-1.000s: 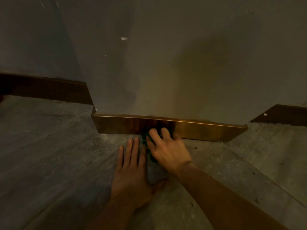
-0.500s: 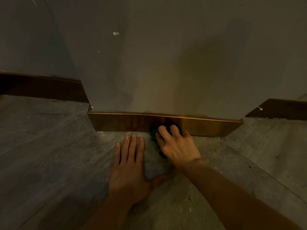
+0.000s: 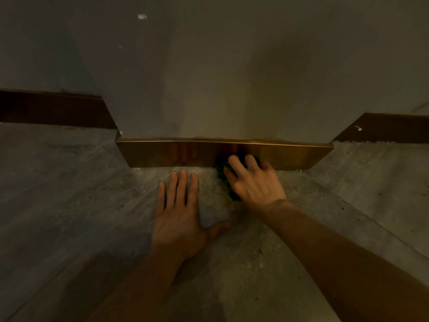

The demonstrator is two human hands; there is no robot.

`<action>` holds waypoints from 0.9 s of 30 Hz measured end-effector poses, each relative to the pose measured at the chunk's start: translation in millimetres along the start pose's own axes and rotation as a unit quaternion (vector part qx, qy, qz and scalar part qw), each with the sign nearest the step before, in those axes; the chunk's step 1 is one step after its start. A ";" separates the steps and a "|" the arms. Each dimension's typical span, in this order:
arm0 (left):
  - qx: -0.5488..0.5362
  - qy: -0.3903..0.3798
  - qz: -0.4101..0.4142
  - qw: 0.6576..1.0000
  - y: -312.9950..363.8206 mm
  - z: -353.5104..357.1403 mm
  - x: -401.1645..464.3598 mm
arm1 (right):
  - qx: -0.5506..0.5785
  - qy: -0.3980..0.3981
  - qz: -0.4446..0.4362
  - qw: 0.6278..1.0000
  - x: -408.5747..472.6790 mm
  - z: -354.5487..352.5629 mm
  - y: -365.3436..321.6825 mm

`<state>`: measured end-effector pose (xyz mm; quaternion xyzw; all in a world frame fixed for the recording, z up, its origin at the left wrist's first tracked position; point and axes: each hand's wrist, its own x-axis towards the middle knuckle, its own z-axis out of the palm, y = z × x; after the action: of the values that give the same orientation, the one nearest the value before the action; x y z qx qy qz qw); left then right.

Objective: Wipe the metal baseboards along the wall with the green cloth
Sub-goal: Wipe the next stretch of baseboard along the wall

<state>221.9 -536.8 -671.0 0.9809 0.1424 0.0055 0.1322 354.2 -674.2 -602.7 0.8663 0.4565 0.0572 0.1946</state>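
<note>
Green cloth (image 3: 223, 174) bunched under right hand (image 3: 253, 182) against baseboard (image 3: 162, 154)

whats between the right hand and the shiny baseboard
In the head view, the green cloth sits bunched under the right hand, pressed against the front metal baseboard. Only its dark edges show past the fingers.

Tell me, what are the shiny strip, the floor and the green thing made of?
Baseboard: likely polished metal with a brassy finish; it mirrors light and fingers. Floor: looks like matte grey stone or concrete tile, speckled with thin seams. Green cloth: soft bunched fabric under the right hand.
</note>
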 end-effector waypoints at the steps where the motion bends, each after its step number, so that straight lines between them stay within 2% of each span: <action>1: -0.001 0.002 0.001 1.000 0.1 0.0 0.1 | 0.002 -0.002 0.001 1.000 -0.5 -0.4 0.1; 9: -0.002 0.007 -0.001 1.000 -0.2 -0.4 -1.6 | -0.010 -0.010 0.006 1.000 -3.9 -4.1 1.5; 19: -0.007 0.011 -0.005 1.000 -0.2 1.3 -1.7 | -0.022 -0.054 0.055 0.997 -22.5 6.1 28.1; 27: -0.001 0.002 0.000 1.000 0.5 -2.4 -1.6 | 0.041 -0.056 0.154 0.986 -38.0 -0.7 32.3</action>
<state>220.4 -537.1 -668.5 0.9807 0.1430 0.0074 0.1333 356.9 -721.3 -586.5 0.9353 0.3084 0.0186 0.1728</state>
